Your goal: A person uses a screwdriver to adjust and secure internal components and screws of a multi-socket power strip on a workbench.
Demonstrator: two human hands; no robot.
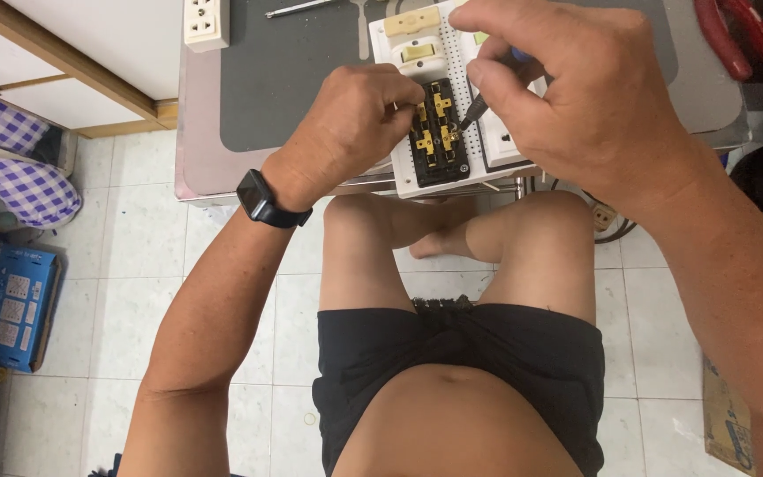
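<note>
A white perforated board [457,172] lies at the near edge of a small table [200,132]. On it sits a black socket module [435,134] with brass contacts, beside white socket parts [417,49]. My left hand [355,119], with a black watch on its wrist, pinches the left side of the black module. My right hand [567,84] grips a screwdriver [479,104] whose dark tip rests on a brass contact of the module. Most of the tool's handle is hidden inside my fist.
A grey mat [293,71] covers the tabletop. A white power strip [206,22] lies at the table's far left, red-handled pliers [735,35] at the far right. A blue box [15,309] and checked cloth [19,168] lie on the tiled floor at left.
</note>
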